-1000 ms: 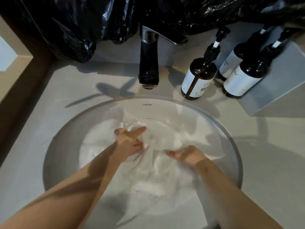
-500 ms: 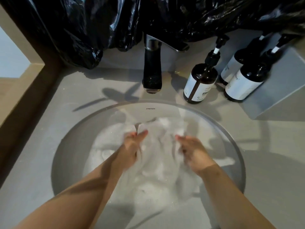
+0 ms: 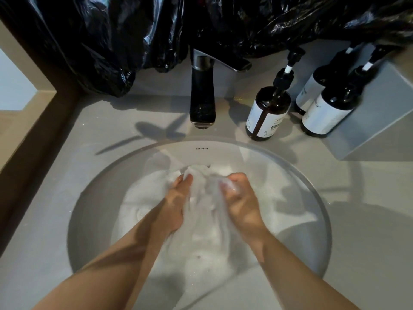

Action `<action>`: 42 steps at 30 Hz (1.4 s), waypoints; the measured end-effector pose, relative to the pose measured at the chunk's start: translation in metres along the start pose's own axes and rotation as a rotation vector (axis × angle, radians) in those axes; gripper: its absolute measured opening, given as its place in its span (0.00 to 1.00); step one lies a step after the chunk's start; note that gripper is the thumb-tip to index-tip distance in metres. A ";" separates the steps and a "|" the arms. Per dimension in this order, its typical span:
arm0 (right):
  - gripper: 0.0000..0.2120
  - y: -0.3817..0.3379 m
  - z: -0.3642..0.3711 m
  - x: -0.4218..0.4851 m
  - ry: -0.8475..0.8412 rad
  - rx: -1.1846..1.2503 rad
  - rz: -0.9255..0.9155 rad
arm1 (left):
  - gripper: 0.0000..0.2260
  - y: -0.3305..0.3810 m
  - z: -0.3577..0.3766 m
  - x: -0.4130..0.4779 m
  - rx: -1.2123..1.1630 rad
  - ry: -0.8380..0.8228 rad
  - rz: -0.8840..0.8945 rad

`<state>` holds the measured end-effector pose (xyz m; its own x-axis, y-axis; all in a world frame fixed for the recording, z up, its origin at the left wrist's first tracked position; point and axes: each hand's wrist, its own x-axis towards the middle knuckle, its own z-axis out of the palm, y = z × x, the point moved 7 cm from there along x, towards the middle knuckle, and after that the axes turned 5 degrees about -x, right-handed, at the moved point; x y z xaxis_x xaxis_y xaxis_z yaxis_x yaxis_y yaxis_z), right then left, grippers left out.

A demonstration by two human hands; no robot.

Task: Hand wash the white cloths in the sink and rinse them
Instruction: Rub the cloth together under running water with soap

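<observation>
1. Okay, head view only, looking down into a round sink [image 3: 93,220] that fills the centre and lower part of the frame.
2. Left hand [image 3: 176,204] sits centre frame, fingers curled and gripping a bunched-up fold of white cloth [image 3: 205,193].
3. Right hand [image 3: 242,202] is just right of it, fingers curled round the same bunch. The fingertips are blurred and partly covered by cloth or foam.
4. Hands are close together with only the gathered cloth between them. Both forearms come in from the bottom edge.
5. Cloth location: in the sink basin. The top of the bunch is lifted between the hands and the rest trails down toward the lower centre in cloudy, soapy water [image 3: 138,198].
6. Can't tell whether it's one cloth or several — it's all one white mass.
7. Faucet [image 3: 202,99], dark with a metal handle, is at upper centre with its spout over the far rim. No stream is visible.
8. Three dark pump bottles with white labels are at upper right — the first bottle [image 3: 268,113] stands on the countertop [image 3: 55,186] just right of the faucet. The second bottle [image 3: 328,110] and third bottle [image 3: 310,88] are further right, beside a grey block [image 3: 380,113].
9. Black plastic sheeting [image 3: 100,41] is crumpled across the whole top of the frame, behind the faucet.
10. A brown wall edge [image 3: 33,135] runs down the left side.
</observation>
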<state>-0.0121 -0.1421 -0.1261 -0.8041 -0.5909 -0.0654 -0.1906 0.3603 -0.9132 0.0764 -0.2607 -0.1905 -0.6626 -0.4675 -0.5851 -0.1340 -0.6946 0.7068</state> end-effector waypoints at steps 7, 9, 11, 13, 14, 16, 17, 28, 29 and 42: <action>0.08 -0.003 0.005 0.019 0.111 -0.149 0.166 | 0.14 -0.003 0.070 -0.012 0.316 -0.216 0.072; 0.14 0.011 0.001 0.019 0.148 0.019 0.296 | 0.12 -0.001 0.071 -0.015 0.127 -0.143 0.000; 0.15 -0.001 0.012 0.007 0.115 0.034 0.248 | 0.12 0.003 0.060 -0.011 0.104 -0.068 -0.002; 0.12 -0.022 0.029 -0.010 -0.004 -0.048 0.132 | 0.17 0.005 0.048 -0.010 0.059 0.052 -0.016; 0.13 -0.025 0.028 -0.007 -0.041 -0.063 0.121 | 0.20 0.003 0.048 -0.009 0.080 0.030 0.007; 0.17 -0.014 0.010 0.017 0.024 -0.143 0.163 | 0.18 -0.008 0.064 -0.013 0.116 -0.088 -0.032; 0.18 -0.013 -0.002 0.029 0.058 -0.195 0.202 | 0.15 -0.013 0.072 -0.020 0.120 -0.119 -0.074; 0.10 -0.013 -0.009 0.038 0.197 -0.479 -0.041 | 0.13 0.015 0.059 -0.026 0.075 -0.064 0.117; 0.12 -0.007 -0.028 0.043 0.322 -0.411 0.007 | 0.13 0.019 0.056 -0.024 0.056 -0.047 0.128; 0.14 0.073 0.015 0.003 -0.272 -0.305 0.324 | 0.34 -0.010 0.002 0.000 0.374 0.126 0.013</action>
<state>-0.0198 -0.1280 -0.1986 -0.6811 -0.5658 -0.4647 -0.1439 0.7258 -0.6726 0.0758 -0.2527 -0.1969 -0.5732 -0.5546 -0.6032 -0.4013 -0.4519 0.7967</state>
